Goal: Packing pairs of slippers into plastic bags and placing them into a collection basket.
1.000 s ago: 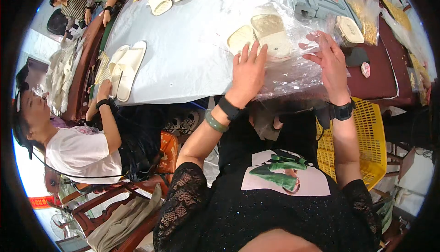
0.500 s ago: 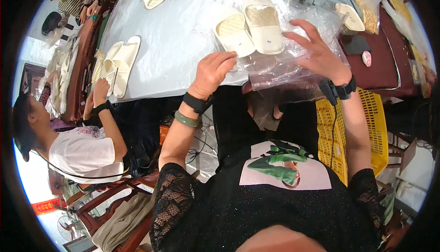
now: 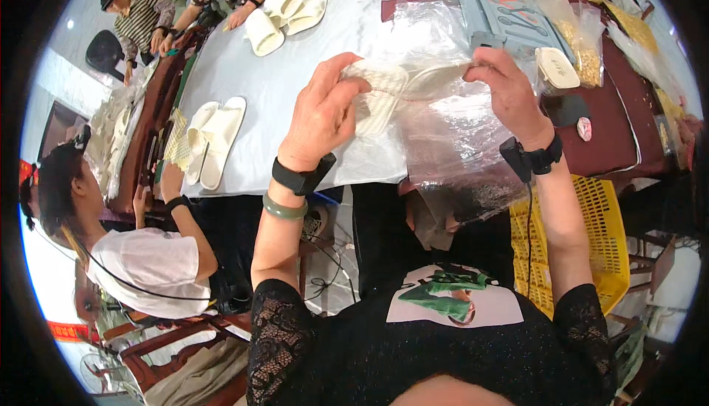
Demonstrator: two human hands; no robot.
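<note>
My left hand (image 3: 321,110) is closed on a cream slipper (image 3: 380,96), whose textured sole shows. My right hand (image 3: 509,96) pinches the far end of a second cream slipper (image 3: 439,75), which is tilted and seen nearly edge-on. The two slippers touch or overlap between my hands, above the table's front edge. Under them lies a crinkled clear plastic sheet or bag (image 3: 461,144), partly hanging over that edge.
Cream slippers (image 3: 214,140) lie at the table's left, by a co-worker (image 3: 148,243); more slippers (image 3: 288,14) lie farther back. At the right are a grey tool case (image 3: 517,14), a lidded tub (image 3: 555,68) and bagged small pieces (image 3: 587,51). A yellow crate (image 3: 583,236) stands below.
The two slippers, which lay side by side on the plastic, are now lifted, tilted and gripped by both hands. My view has shifted slightly.
</note>
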